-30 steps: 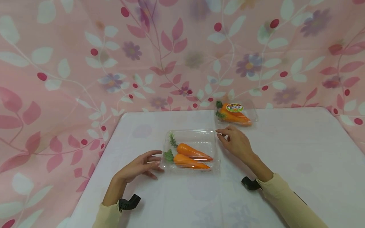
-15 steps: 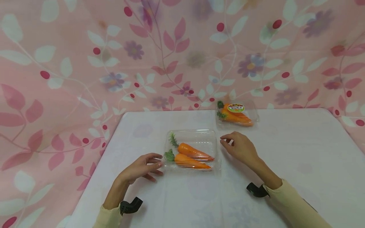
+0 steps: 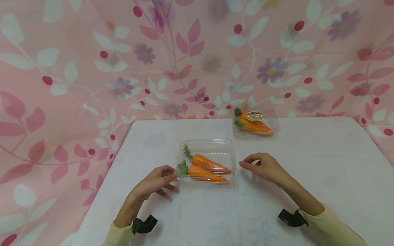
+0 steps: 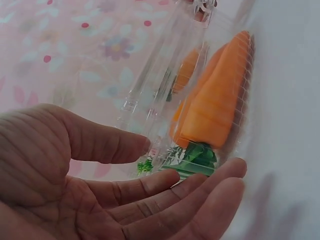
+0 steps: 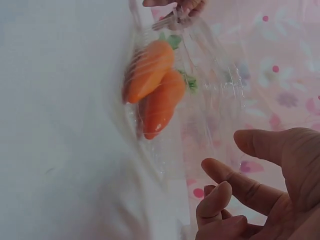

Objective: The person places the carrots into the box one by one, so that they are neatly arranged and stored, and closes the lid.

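Observation:
A clear plastic clamshell box (image 3: pixel 212 147) lies on the table, its lid apparently down over two carrots with green tops. The upper carrot (image 3: pixel 209 163) and the lower carrot (image 3: pixel 204 173) both point right. At the box's left end is my left hand (image 3: pixel 154 182), fingers spread and thumb beside the rim; whether they touch it I cannot tell. In the left wrist view that hand's fingers (image 4: pixel 150 195) lie loosely extended by the carrot tops. My right hand (image 3: pixel 266 166) hovers off the box's right edge, fingers loosely bent with nothing between them, as the right wrist view confirms.
A second clear box (image 3: pixel 272 119) of carrots, with an oval label (image 3: pixel 254 116) on top, stands near the table's back edge. Behind the white-covered table (image 3: pixel 332 164) hangs a pink floral cloth (image 3: pixel 197 61). Each wrist carries a black camera mount (image 3: pixel 144 224).
My right hand has come down toward me along the box's right side, staying apart from it. The left hand has shifted slightly at the left end; both boxes look still on the table.

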